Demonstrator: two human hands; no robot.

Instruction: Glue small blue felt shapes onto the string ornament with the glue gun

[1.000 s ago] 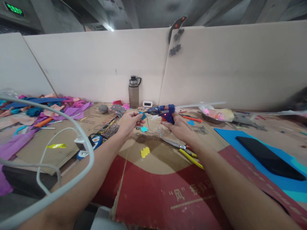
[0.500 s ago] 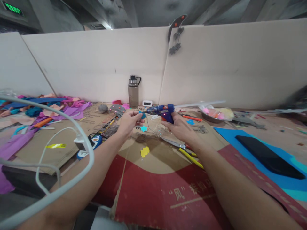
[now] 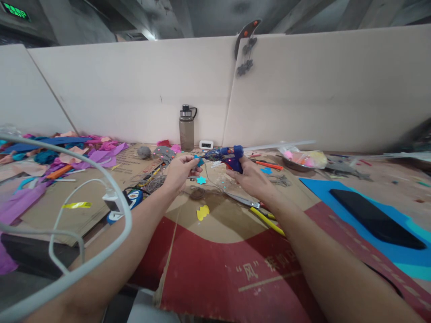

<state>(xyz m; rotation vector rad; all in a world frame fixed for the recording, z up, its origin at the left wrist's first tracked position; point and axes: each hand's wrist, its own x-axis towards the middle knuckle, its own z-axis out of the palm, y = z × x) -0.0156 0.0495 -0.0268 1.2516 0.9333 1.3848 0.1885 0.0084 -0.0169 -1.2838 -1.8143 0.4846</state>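
My right hand [image 3: 247,172] is wrapped round the grip of a blue hot glue gun [image 3: 235,157], whose red light shows. A clear glue stick [image 3: 278,146] sticks out of its back end. Pinched in the fingers of my left hand [image 3: 182,170] is a small blue felt piece [image 3: 199,161], with the gun's nozzle close against it; I cannot tell whether they touch. Under the hands lie a turquoise flower cutout [image 3: 201,180] and a yellow cutout [image 3: 202,212] on the cardboard [image 3: 222,231]. Scissors with a yellow handle [image 3: 267,220] rest below my right wrist.
A bottle [image 3: 186,130] and a small white clock [image 3: 206,144] stand by the white partition [image 3: 134,89]. Felt scraps [image 3: 57,157] heap at left, near a power strip [image 3: 133,199] and a thick white cable [image 3: 126,211]. A black phone [image 3: 377,217] lies on blue sheets at right.
Both hands hold nearly the same pose, with the nozzle still at the blue felt piece. The whole view has shifted very slightly.
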